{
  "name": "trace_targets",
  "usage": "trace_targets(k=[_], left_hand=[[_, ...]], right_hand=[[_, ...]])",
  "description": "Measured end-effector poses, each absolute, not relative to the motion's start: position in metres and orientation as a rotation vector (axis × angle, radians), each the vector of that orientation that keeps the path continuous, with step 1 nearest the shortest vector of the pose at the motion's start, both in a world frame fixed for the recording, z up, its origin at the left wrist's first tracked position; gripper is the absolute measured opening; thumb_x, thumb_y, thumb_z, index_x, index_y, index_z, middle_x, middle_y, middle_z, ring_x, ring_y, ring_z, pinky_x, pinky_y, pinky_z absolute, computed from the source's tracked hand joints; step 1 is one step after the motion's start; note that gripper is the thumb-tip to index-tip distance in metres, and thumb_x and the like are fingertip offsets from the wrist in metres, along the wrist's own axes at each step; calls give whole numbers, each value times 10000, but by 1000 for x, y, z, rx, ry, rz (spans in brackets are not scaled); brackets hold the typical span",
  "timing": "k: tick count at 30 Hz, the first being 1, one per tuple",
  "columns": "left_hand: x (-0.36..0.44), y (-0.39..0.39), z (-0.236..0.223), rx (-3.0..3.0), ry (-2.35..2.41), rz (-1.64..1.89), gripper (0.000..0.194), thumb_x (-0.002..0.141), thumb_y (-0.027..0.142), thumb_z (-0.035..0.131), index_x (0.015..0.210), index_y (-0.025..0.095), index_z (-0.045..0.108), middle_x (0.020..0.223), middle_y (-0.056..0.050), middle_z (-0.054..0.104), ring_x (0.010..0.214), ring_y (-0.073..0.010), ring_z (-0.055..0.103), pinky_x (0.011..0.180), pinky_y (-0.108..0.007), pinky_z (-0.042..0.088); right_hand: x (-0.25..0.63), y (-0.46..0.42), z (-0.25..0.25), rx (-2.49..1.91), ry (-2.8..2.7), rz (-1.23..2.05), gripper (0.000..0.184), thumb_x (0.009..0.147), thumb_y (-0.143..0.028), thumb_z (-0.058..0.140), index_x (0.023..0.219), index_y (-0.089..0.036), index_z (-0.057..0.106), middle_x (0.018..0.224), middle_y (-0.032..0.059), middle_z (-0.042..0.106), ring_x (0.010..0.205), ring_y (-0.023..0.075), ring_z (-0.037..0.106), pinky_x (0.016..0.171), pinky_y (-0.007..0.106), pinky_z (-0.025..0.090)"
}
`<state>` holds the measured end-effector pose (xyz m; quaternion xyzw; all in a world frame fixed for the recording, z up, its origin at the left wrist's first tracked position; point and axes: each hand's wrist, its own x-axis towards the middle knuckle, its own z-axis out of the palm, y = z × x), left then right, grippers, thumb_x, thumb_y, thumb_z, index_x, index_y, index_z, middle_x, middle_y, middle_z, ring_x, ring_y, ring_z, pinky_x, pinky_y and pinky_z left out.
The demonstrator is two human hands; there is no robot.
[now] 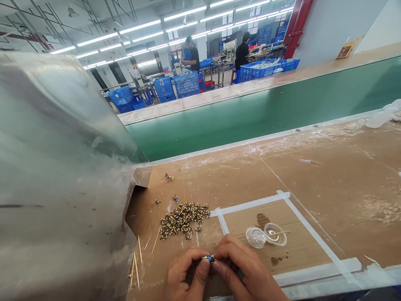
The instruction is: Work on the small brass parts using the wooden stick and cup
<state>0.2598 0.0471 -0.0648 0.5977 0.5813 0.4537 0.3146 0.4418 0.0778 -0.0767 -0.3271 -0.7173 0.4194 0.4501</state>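
Note:
My left hand [184, 274] and my right hand [247, 269] meet at the near edge of the brown workbench [328, 167]. Their fingertips pinch one small part [209, 258] with blue and yellow on it. A pile of several similar small brown parts [183, 219] lies just beyond my left hand. A few thin wooden sticks [138, 259] lie to the left of that hand. A small clear plastic cup and lid [266, 235] sit inside a white taped rectangle [250, 205], just past my right hand.
A large grey metal housing [62, 175] fills the left side. A green conveyor belt [266, 113] runs behind the bench. Blue crates [186, 83] and two people in dark shirts stand far back. A crumpled clear bag [384, 115] lies at the right.

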Motion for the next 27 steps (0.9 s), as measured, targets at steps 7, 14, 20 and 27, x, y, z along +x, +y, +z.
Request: trace_targets(k=[7, 14, 20, 27], left_hand=[[259, 55, -64, 1589, 1322, 1270, 211, 974, 390, 688, 844, 248, 774, 762, 14, 756, 691, -136, 689, 665, -181, 523], [258, 54, -64, 1648, 1312, 1181, 191, 984, 299, 659, 828, 241, 752, 712, 35, 725, 641, -106, 665, 639, -160, 479], [257, 55, -69, 1723, 1257, 1201, 204, 1004, 259, 610, 833, 229, 718, 701, 38, 696, 628, -105, 643, 629, -169, 461], [256, 53, -76, 1832, 1238, 1191, 205, 1015, 186, 565, 845, 223, 673, 698, 40, 668, 624, -102, 623, 630, -180, 443]], right_hand=[[442, 80, -76, -771, -1765, 1077, 139, 1008, -110, 562, 968, -212, 646, 885, 11, 611, 799, 143, 610, 723, 238, 468], [441, 80, -71, -767, -1731, 1061, 161, 976, -91, 549, 905, -198, 646, 837, 13, 623, 757, 137, 606, 681, 224, 457], [441, 82, -69, -717, -1730, 1039, 173, 963, -78, 552, 874, -199, 637, 803, 6, 624, 726, 129, 602, 663, 212, 458], [441, 81, -69, -743, -1763, 1039, 181, 957, -94, 509, 850, -212, 594, 811, 8, 626, 738, 134, 606, 671, 216, 450]])
